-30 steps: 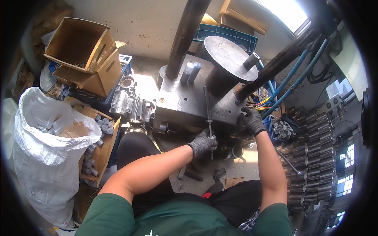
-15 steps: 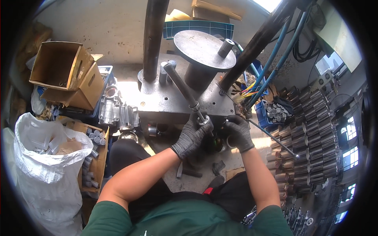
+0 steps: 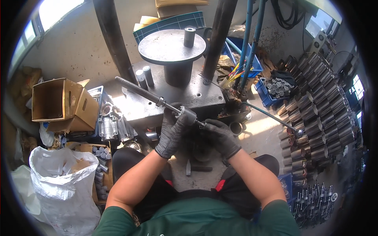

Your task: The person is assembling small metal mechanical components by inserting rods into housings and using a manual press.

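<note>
A long metal shaft [image 3: 138, 89] slants across in front of me, its dark, thick end up and to the left. It carries a ring collar [image 3: 160, 101] and a thinner bright stretch below. Around its lower part sits a short grey metal cylinder [image 3: 188, 115]. My left hand [image 3: 172, 131], in a dark grey glove, is closed around this cylinder from below. My right hand [image 3: 221, 138], gloved alike, has its fingers closed at the shaft's lower right tip [image 3: 202, 124]. What those fingers grip beyond the tip is hidden.
Ahead stands a steel press bed [image 3: 157, 94] with a round plate [image 3: 169, 45] bearing a cylinder [image 3: 189, 37]. A ball-ended lever [image 3: 275, 118] juts out right, before stacked metal tubes [image 3: 307, 122]. Cardboard boxes [image 3: 75, 106] and a white sack [image 3: 67, 188] stand left.
The view has shifted. The shaft has tipped flatter, its thick end swinging left. My right hand, apart from it before, has come in to the shaft's lower tip.
</note>
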`<action>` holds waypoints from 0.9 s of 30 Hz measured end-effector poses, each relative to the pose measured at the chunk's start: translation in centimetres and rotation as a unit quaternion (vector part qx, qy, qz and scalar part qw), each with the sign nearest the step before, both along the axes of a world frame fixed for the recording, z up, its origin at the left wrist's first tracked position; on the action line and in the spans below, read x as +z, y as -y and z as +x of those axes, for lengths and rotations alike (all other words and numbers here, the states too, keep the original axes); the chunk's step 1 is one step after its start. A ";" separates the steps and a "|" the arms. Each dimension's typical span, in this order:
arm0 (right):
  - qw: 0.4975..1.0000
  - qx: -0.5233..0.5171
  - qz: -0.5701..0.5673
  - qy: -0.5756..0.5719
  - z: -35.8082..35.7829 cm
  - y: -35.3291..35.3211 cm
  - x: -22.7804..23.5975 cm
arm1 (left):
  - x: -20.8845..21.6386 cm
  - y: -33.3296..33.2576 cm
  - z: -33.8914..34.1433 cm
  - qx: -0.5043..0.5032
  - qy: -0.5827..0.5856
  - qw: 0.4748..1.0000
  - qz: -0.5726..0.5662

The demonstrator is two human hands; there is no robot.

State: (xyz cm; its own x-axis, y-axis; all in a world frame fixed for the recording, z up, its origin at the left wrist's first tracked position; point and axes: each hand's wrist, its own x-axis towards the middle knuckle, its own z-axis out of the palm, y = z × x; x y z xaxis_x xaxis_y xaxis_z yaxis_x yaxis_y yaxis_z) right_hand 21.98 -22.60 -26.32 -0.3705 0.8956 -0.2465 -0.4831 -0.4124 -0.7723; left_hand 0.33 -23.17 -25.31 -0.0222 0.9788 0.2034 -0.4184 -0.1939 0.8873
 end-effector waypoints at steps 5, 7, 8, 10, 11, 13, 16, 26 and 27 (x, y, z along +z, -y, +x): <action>0.999 0.008 0.031 -0.024 -0.7 0.0 0.7 | 1.6 0.5 0.5 -0.041 -0.018 0.999 0.020; 0.999 0.009 0.050 -0.020 -0.7 -0.3 0.6 | 2.9 0.5 0.8 -0.059 -0.016 0.998 0.032; 0.996 0.022 0.092 0.003 -0.6 -0.6 0.8 | 4.1 0.8 1.1 -0.064 -0.014 0.998 0.025; 0.980 0.034 0.186 0.060 -1.0 -0.4 2.3 | 5.3 0.5 1.4 -0.077 0.005 0.997 0.017; 0.978 0.035 0.197 0.053 -0.6 -0.4 2.7 | 6.7 0.0 1.6 -0.074 -0.002 0.997 0.027; 0.993 0.084 0.039 0.067 0.6 -0.2 3.6 | 10.3 -1.1 1.6 -0.064 -0.011 0.997 0.051; 0.994 0.063 0.019 0.087 1.7 0.9 5.0 | 15.7 -5.5 0.6 -0.010 -0.042 0.990 0.136; 0.955 0.082 0.195 0.208 4.1 2.0 1.4 | 23.7 -23.4 -2.5 0.122 -0.156 0.962 0.188; 0.955 0.080 0.198 0.207 4.3 2.1 1.4 | 23.9 -24.1 -2.5 0.121 -0.157 0.961 0.192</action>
State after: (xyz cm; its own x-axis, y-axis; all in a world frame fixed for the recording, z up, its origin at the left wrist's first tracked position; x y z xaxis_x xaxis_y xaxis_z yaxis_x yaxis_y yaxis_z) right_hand 26.30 -24.71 -24.91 -0.4540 0.8892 -0.0560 -0.0576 -0.0920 -0.9941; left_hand -2.19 0.90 -1.38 -0.1190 0.8045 0.5820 -0.0439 -0.5898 0.8063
